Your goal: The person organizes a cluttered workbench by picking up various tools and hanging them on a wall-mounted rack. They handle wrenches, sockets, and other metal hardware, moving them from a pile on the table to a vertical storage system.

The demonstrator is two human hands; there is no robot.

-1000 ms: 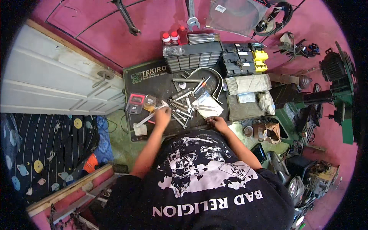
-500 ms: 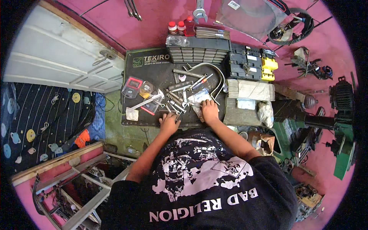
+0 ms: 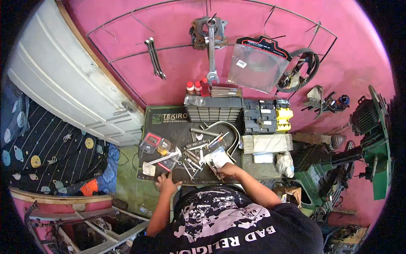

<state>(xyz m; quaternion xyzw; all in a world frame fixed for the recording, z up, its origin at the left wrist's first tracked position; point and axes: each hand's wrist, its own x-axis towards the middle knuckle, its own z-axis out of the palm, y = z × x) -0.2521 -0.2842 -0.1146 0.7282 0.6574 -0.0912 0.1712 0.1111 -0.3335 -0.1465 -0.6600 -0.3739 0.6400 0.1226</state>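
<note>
My left hand (image 3: 167, 183) rests at the near edge of the black tool mat (image 3: 163, 123), its fingers apart and nothing in them. My right hand (image 3: 228, 170) has its fingers curled on the near end of a small clear-and-white plastic packet (image 3: 219, 158); its fingertips are partly hidden. Left of that packet lie several loose wrenches and metal rods (image 3: 192, 157). A vernier caliper (image 3: 165, 157) lies slanted nearer my left hand, beside a red-and-black gauge box (image 3: 150, 143) and a yellowish round container (image 3: 164, 146). A bent metal strap (image 3: 237, 137) curves behind the packet.
A black drawer cabinet (image 3: 213, 111) stands at the back, beside black and yellow boxes (image 3: 266, 116). Stacked cardboard sheets (image 3: 267, 144) lie to the right. Wrenches (image 3: 211, 51) and a belt (image 3: 302, 70) hang on the pink wall. A white door (image 3: 72, 80) is on the left.
The view has tilted up, showing more wall. My left hand has drawn back from the wrenches to the mat's near edge. My right hand's fingers have curled in at the packet.
</note>
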